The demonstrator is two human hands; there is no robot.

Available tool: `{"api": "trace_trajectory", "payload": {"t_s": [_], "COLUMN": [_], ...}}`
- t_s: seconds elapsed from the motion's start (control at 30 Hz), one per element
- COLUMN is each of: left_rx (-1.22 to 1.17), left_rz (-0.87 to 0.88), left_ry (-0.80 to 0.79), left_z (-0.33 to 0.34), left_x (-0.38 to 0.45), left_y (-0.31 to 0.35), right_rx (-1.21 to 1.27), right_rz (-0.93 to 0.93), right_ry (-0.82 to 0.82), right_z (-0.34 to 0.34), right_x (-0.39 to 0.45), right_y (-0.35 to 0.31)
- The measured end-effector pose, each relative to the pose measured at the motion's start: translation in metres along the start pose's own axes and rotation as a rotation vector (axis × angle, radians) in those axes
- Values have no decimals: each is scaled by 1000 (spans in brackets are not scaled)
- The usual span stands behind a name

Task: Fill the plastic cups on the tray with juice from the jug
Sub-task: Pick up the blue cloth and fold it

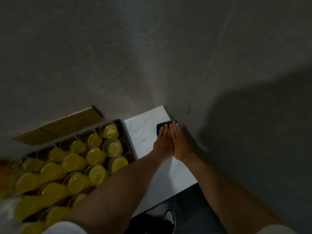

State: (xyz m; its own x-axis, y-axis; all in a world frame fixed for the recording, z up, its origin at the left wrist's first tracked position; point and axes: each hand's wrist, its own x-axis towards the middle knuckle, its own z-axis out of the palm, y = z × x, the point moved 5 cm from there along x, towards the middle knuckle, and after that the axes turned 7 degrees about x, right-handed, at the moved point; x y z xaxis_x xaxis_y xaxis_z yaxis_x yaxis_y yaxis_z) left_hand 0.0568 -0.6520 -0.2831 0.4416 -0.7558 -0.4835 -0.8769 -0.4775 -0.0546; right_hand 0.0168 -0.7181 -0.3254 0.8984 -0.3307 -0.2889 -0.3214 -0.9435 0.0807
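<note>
Two hands lie side by side at the far corner of the white counter (148, 129), and from my remote seat I see them flat, palms down, fingers straight and pressed together. My left hand (163, 142) and right hand (181, 144) touch along their inner edges, the fingertips of both resting on a small dark blue object (162, 126) that sits against the grey wall (152, 56); neither hand curls round it, and I cannot tell what the object is. Both forearms are bare and reach forward from the bottom of the view, the left crossing over the near edge of the tray, the right coming in over the counter's open end; pale sleeves (67, 228) show at the lower margin. Well left of the hands stands the brown tray (125, 132), packed in rows with clear plastic cups (112, 146), each holding yellow juice (94, 150) to about the same level; the nearer cups blur toward the left edge. The jug does not show in this view. Behind the tray, a row of gold-toned wall sockets (67, 125) runs along the wall. Below the counter's edge, on the dark floor, a black and white shoe (169, 218) is visible. Lighting is dim throughout, with a heavy shadow on the wall at right.
</note>
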Motion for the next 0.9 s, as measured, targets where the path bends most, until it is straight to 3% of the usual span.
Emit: {"api": "trace_trajectory", "payload": {"t_s": [0.23, 0.6, 0.77, 0.9], "left_rx": [-14, -231, -302, -278], "left_rz": [-8, 76, 96, 86], "left_ry": [31, -59, -172, -162], "left_z": [30, 60, 91, 109], "left_x": [-58, -150, -167, -176], "left_y": [42, 66, 64, 58], "right_rx": [107, 483, 509, 511], "right_rz": [16, -13, -2, 8], "right_ry": [-37, -130, -137, -148], "right_z": [6, 22, 18, 17], "right_x": [-81, -167, -190, -198], "right_y": [-4, -35, -53, -72]}}
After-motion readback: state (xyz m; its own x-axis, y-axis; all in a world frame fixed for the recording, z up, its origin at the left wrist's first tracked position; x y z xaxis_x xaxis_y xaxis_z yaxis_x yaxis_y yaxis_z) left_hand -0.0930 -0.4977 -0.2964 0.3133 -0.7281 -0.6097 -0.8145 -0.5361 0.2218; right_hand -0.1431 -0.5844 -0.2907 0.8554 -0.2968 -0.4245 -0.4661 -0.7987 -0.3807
